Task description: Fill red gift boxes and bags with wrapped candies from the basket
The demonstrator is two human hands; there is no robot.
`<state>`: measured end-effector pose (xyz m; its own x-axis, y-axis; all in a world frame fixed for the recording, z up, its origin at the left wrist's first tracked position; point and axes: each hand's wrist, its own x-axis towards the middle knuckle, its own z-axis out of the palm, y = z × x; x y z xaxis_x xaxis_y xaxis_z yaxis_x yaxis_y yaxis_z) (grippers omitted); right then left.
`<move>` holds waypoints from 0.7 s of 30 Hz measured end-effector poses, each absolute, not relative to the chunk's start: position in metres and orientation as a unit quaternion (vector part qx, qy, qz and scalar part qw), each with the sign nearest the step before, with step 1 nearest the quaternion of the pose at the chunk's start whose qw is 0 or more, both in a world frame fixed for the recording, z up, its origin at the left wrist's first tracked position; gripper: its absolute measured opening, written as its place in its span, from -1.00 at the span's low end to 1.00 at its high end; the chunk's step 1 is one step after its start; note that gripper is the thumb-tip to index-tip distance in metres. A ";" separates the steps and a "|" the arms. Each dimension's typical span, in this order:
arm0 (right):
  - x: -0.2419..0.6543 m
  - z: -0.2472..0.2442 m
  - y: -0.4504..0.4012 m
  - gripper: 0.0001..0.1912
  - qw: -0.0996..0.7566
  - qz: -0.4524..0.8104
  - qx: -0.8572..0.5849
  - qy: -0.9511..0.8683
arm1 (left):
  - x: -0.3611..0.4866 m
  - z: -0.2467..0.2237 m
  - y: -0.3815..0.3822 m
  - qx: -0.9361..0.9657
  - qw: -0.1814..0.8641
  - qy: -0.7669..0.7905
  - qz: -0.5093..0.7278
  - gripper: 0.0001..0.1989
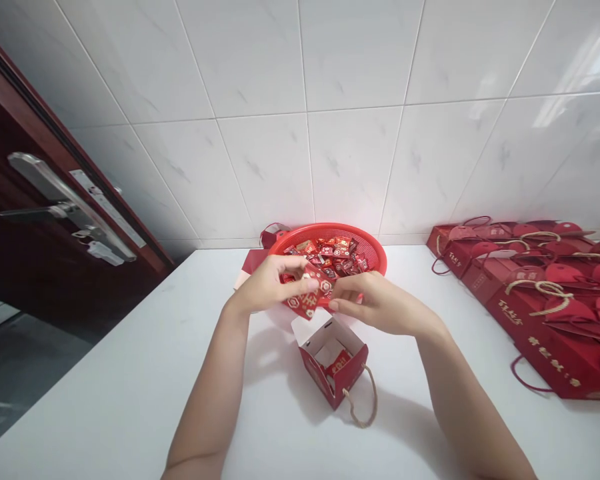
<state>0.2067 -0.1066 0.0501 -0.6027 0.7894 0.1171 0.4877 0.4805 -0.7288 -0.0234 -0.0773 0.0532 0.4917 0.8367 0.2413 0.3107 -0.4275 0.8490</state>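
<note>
My left hand pinches a flat red packet with gold and white patterns between thumb and fingers, tilted above the table. Close by its right edge is my right hand, fingers curled together; whatever they hold, if anything, is hidden. Just below the hands stands an open red gift box with a white inside and a twisted rope handle. A red wrapped piece lies inside the box. Behind my hands, a red plastic basket holds many small red wrapped sweets.
Rows of closed red gift boxes with rope handles fill the table's right side. Part of another red box shows left of the basket. A tiled wall bounds the white table; a dark red door is at left.
</note>
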 end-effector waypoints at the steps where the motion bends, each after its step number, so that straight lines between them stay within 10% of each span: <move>1: 0.210 0.051 -0.107 -0.70 0.222 0.327 -0.389 -0.832 | -0.024 0.054 -0.079 0.797 0.376 0.369 0.294 -0.76; 21: 0.227 0.052 -0.109 -0.86 0.115 0.355 -0.297 -0.879 | -0.020 0.053 -0.092 0.874 0.290 0.383 0.074 -0.83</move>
